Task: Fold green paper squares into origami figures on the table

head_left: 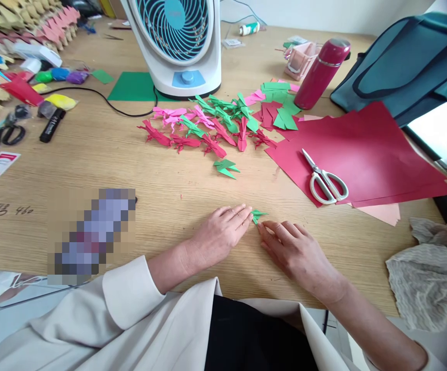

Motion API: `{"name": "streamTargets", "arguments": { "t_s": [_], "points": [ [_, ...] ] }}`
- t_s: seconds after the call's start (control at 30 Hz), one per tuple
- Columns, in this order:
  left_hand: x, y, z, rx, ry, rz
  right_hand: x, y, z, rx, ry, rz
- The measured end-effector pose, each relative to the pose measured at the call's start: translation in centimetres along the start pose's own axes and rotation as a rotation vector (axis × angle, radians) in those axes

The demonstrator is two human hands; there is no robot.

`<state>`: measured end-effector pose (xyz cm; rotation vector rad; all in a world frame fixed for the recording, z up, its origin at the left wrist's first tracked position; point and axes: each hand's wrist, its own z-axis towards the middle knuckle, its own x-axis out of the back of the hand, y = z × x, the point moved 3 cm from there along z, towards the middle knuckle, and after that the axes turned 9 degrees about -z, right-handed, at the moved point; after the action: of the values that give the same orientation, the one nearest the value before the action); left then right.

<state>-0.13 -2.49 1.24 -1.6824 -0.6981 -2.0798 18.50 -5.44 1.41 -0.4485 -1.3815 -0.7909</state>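
Observation:
A small folded piece of green paper (259, 213) lies on the wooden table between my hands, its pointed ends showing. My left hand (223, 226) lies flat, fingers stretched together, with the fingertips pressing on the paper's left side. At the paper's lower edge my right hand (291, 247) has its thumb and index finger closed together; the pinched part is mostly hidden. Farther up the table sits another folded green piece (226, 167). Behind it is a group of folded red paper figures (211, 145), mixed with green paper figures (227, 111) and pink paper figures (169, 116).
White-handled scissors (326, 180) lie on red paper sheets (378, 154) at right. A red flask (322, 74), a fan (185, 46) and a teal bag (405, 67) stand behind. Left are black-handled scissors (3, 131), a marker (52, 125) and a blurred-out object (96, 232). A cloth (424, 278) hangs right.

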Motion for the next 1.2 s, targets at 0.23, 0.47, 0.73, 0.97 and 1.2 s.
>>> {"name": "streamTargets", "arguments": {
  "t_s": [0.23, 0.47, 0.73, 0.97, 1.2],
  "points": [
    [0.0, 0.3, 0.2, 0.055, -0.006, 0.016, 0.9, 1.0, -1.2, -0.123, 0.124, 0.068],
    [-0.3, 1.1, 1.1, 0.18, 0.096, -0.039, 0.6, -0.5, 1.0, -0.192, 0.14, 0.28],
    [0.5, -0.2, 0.5, 0.244, 0.142, -0.345, -0.9, 0.0, 1.5, -0.176, 0.124, 0.304],
    [0.4, 0.0, 0.1, 0.071, 0.089, -0.257, -0.5, 0.8, 1.6, -0.105, 0.129, 0.342],
    [0.1, 0.7, 0.1, -0.005, 0.038, -0.207, -0.1, 1.2, 1.4, -0.077, 0.103, 0.337]
  ]
}}
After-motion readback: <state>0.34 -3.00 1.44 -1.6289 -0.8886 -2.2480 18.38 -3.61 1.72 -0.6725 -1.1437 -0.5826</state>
